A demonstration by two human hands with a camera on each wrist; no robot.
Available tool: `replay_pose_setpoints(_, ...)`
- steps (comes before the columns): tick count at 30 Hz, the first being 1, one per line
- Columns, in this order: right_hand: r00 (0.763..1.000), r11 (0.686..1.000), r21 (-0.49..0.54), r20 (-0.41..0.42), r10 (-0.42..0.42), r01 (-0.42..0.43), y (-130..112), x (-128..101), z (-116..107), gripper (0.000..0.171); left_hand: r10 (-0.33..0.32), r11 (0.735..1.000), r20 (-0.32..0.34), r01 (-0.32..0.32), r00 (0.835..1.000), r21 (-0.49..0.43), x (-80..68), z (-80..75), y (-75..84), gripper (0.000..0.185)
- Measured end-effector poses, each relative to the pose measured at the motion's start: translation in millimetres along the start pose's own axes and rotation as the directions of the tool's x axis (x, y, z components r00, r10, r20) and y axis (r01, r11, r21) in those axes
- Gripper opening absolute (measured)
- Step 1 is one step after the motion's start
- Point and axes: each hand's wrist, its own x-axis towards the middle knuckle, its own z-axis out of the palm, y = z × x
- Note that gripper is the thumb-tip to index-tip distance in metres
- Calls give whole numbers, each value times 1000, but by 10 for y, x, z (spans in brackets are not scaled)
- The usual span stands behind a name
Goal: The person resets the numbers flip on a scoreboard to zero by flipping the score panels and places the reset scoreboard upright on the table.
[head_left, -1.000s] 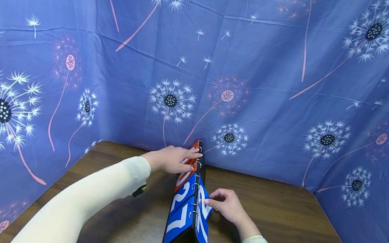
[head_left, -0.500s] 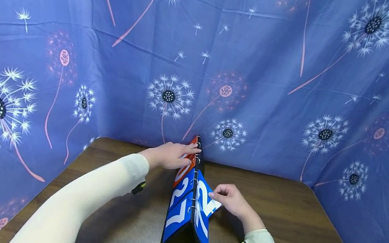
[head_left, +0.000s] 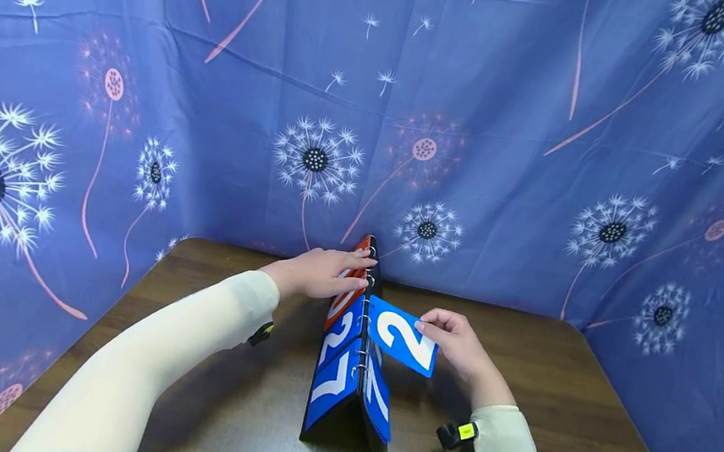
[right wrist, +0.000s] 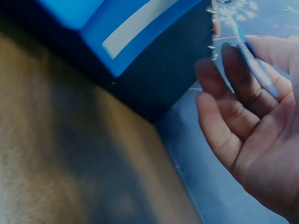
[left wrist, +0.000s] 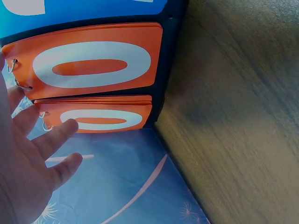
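Note:
A tent-shaped flip scoreboard (head_left: 330, 395) stands lengthwise on the table, its number cards hung on metal rings along the top ridge. My right hand (head_left: 465, 352) pinches the outer edge of a blue card (head_left: 403, 340) marked 2, held out from the right face. Edge-on, that card (right wrist: 261, 72) shows between thumb and fingers in the right wrist view. My left hand (head_left: 321, 273) rests on the far end of the ridge, fingers extended. Two orange cards marked 0, a larger one (left wrist: 93, 63) and a smaller one (left wrist: 100, 115), appear beside it in the left wrist view.
The brown wooden table (head_left: 223, 423) has rounded back corners. A blue dandelion-print cloth (head_left: 520, 86) hangs behind it and on both sides. Small black wrist cameras sit at the left sleeve (head_left: 260, 333) and the right sleeve (head_left: 454, 435).
My right hand has swung the blue 2 card up and outward to the right, away from the scoreboard's right face. The left hand has stayed on the ridge. The head view has tilted slightly down.

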Motion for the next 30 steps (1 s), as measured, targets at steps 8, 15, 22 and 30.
replay_pose_setpoints(8,999,970,238,3,-53,51,-244,-60,-95,23,-8,1000,-10,8,1000,-11,16,-9,-14,66)
replay_pose_setpoints(15,932,824,552,218,-291,128,-396,-158,-125,39,-8,1000,-11,8,1000,-8,12,13,-4,65)
replay_pose_setpoints(22,912,828,523,208,-354,202,-573,-208,-41,42,-12,1000,-22,12,1000,-22,12,25,-11,63)
replay_pose_setpoints(30,954,944,183,72,-291,274,-817,-254,233,45,-12,1000,-30,11,999,-21,1,84,-20,64)
